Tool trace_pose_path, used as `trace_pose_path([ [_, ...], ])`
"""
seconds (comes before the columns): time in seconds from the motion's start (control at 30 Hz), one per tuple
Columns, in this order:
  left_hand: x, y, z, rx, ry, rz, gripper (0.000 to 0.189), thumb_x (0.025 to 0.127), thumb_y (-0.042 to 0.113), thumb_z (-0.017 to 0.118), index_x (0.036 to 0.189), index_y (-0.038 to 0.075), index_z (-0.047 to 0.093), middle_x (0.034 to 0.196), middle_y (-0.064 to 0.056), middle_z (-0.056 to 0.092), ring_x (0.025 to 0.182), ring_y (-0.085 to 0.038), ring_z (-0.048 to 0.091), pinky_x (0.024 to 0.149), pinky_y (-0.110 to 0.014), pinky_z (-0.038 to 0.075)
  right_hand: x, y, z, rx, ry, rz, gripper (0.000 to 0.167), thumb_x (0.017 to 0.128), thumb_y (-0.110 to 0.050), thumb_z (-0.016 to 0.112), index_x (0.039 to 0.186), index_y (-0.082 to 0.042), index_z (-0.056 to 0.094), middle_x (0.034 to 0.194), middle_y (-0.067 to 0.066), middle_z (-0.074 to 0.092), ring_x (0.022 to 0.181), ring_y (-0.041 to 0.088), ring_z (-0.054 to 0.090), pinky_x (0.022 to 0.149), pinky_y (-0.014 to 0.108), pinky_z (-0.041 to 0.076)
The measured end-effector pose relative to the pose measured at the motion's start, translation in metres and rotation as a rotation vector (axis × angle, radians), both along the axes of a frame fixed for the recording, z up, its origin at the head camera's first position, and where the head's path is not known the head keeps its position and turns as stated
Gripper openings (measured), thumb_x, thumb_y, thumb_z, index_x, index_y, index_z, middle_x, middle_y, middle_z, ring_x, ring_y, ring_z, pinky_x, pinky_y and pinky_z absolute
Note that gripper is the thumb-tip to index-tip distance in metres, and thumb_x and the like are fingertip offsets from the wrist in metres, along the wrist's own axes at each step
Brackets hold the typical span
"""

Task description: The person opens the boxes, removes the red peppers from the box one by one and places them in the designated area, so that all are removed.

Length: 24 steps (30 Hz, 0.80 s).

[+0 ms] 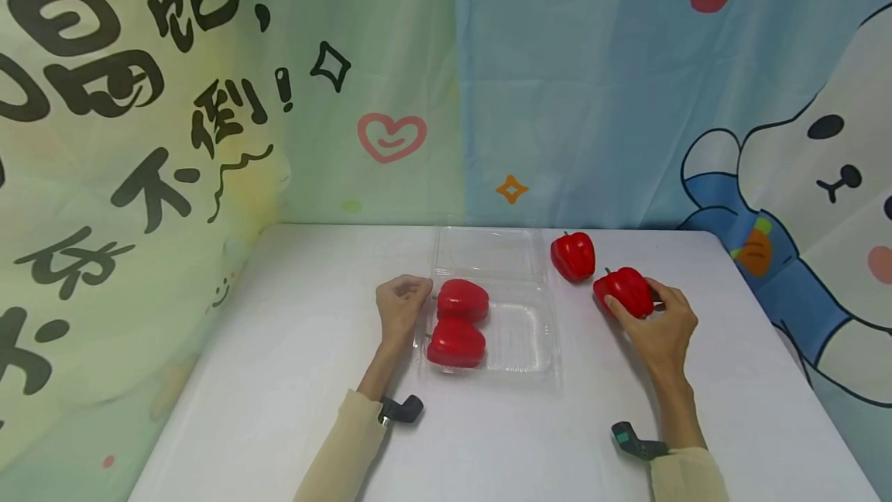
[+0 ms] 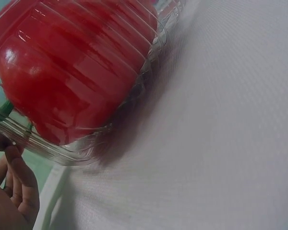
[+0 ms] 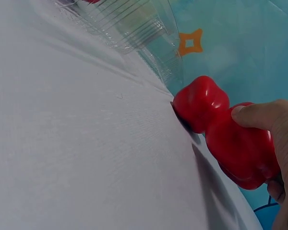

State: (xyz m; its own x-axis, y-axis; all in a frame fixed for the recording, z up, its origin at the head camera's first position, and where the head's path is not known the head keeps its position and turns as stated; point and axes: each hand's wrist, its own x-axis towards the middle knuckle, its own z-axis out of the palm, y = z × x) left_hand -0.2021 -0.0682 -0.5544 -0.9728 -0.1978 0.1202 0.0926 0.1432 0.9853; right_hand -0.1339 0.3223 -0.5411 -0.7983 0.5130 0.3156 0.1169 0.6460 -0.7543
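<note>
My right hand (image 1: pixel 660 325) grips a red bell pepper (image 1: pixel 625 290) between thumb and fingers, at the right of the table. In the right wrist view the thumb lies across the held pepper (image 3: pixel 241 143), with a shadow on the cloth below it. My left hand (image 1: pixel 403 304) pinches the left rim of a clear plastic clamshell box (image 1: pixel 519 338), whose lid (image 1: pixel 474 252) lies open toward the back. Inside the box's left half are two red bell peppers, one behind (image 1: pixel 463 300) and one in front (image 1: pixel 456 344). The left wrist view shows a pepper (image 2: pixel 72 67) through the ribbed wall.
Another red bell pepper (image 1: pixel 573 256) stands on the white table (image 1: pixel 334 440), behind the held one and right of the lid. A printed curtain (image 1: pixel 543 84) hangs along the table's back edge. Each wrist wears a small dark camera.
</note>
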Motion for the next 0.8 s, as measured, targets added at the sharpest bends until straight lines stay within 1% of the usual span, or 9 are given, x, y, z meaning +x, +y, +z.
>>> trace_pose_path([
  [0.03, 0.0, 0.0, 0.0, -0.003, -0.001, 0.001, 0.015, 0.097, 0.014, 0.077, 0.093, -0.001, 0.081, 0.088, -0.021, 0.079, 0.069, -0.017, 0.071, 0.065, -0.018, 0.057, -0.001, 0.0, -0.001, 0.0, -0.007, -0.005, 0.072, 0.087, -0.025, 0.092, 0.151, -0.008, 0.062, 0.145, 0.018, 0.067, 0.127, 0.028, 0.059, 0.097, 0.038, 0.058],
  [0.1, 0.0, 0.0, 0.0, -0.01, -0.007, 0.005, 0.015, 0.097, 0.014, 0.078, 0.093, 0.0, 0.081, 0.089, -0.021, 0.08, 0.069, -0.015, 0.071, 0.065, -0.018, 0.057, -0.003, 0.001, -0.002, -0.005, -0.012, -0.014, 0.072, 0.088, -0.026, 0.092, 0.151, -0.008, 0.062, 0.146, 0.018, 0.067, 0.128, 0.028, 0.059, 0.097, 0.039, 0.058],
  [0.17, 0.0, 0.0, -0.001, -0.012, -0.011, 0.006, 0.014, 0.097, 0.013, 0.078, 0.093, 0.0, 0.081, 0.089, -0.021, 0.08, 0.069, -0.014, 0.07, 0.066, -0.018, 0.057, -0.005, 0.002, -0.004, -0.007, -0.009, -0.024, 0.071, 0.088, -0.027, 0.091, 0.15, -0.007, 0.063, 0.145, 0.018, 0.067, 0.127, 0.027, 0.058, 0.096, 0.036, 0.057],
  [0.23, -0.001, 0.0, -0.001, -0.014, -0.014, 0.004, 0.014, 0.097, 0.013, 0.077, 0.093, 0.0, 0.081, 0.089, -0.021, 0.08, 0.068, -0.012, 0.069, 0.065, -0.018, 0.056, -0.007, 0.002, -0.006, -0.011, 0.005, -0.029, 0.071, 0.088, -0.026, 0.091, 0.15, -0.005, 0.063, 0.144, 0.019, 0.067, 0.127, 0.029, 0.058, 0.096, 0.04, 0.058],
  [0.27, -0.001, 0.0, -0.001, -0.012, -0.015, 0.003, 0.014, 0.097, 0.013, 0.078, 0.093, 0.0, 0.081, 0.089, -0.021, 0.08, 0.068, -0.012, 0.069, 0.065, -0.018, 0.056, -0.008, 0.003, -0.006, -0.016, 0.014, -0.032, 0.072, 0.088, -0.026, 0.091, 0.15, -0.004, 0.062, 0.144, 0.02, 0.067, 0.127, 0.03, 0.058, 0.097, 0.043, 0.058],
  [0.37, -0.001, 0.0, -0.001, -0.003, -0.016, 0.002, 0.014, 0.097, 0.012, 0.078, 0.093, -0.001, 0.081, 0.089, -0.022, 0.08, 0.068, -0.011, 0.068, 0.063, -0.018, 0.055, -0.011, 0.003, -0.007, -0.033, 0.019, -0.054, 0.072, 0.089, -0.026, 0.09, 0.151, -0.003, 0.061, 0.145, 0.022, 0.065, 0.13, 0.033, 0.057, 0.102, 0.06, 0.059],
  [0.43, 0.0, 0.0, -0.001, -0.001, -0.019, 0.001, 0.014, 0.097, 0.012, 0.078, 0.093, -0.001, 0.081, 0.089, -0.021, 0.079, 0.068, -0.01, 0.068, 0.063, -0.018, 0.055, -0.012, 0.003, -0.007, -0.048, 0.012, -0.074, 0.072, 0.09, -0.027, 0.089, 0.152, -0.004, 0.06, 0.147, 0.022, 0.064, 0.133, 0.034, 0.057, 0.105, 0.065, 0.058],
  [0.57, 0.0, 0.0, 0.001, -0.009, -0.022, 0.005, 0.014, 0.097, 0.013, 0.078, 0.093, 0.0, 0.081, 0.089, -0.02, 0.08, 0.068, -0.012, 0.069, 0.064, -0.018, 0.055, -0.016, 0.003, -0.007, -0.082, -0.003, -0.091, 0.073, 0.092, -0.028, 0.087, 0.155, -0.005, 0.058, 0.15, 0.021, 0.062, 0.138, 0.035, 0.055, 0.108, 0.067, 0.056],
  [0.8, -0.001, 0.001, 0.0, 0.0, -0.014, 0.011, 0.013, 0.096, 0.013, 0.079, 0.093, 0.0, 0.082, 0.09, -0.021, 0.08, 0.073, -0.024, 0.074, 0.064, -0.018, 0.056, -0.023, 0.002, -0.003, -0.112, -0.022, -0.095, 0.073, 0.093, -0.029, 0.086, 0.156, -0.006, 0.056, 0.153, 0.021, 0.059, 0.143, 0.034, 0.053, 0.109, 0.068, 0.055],
])
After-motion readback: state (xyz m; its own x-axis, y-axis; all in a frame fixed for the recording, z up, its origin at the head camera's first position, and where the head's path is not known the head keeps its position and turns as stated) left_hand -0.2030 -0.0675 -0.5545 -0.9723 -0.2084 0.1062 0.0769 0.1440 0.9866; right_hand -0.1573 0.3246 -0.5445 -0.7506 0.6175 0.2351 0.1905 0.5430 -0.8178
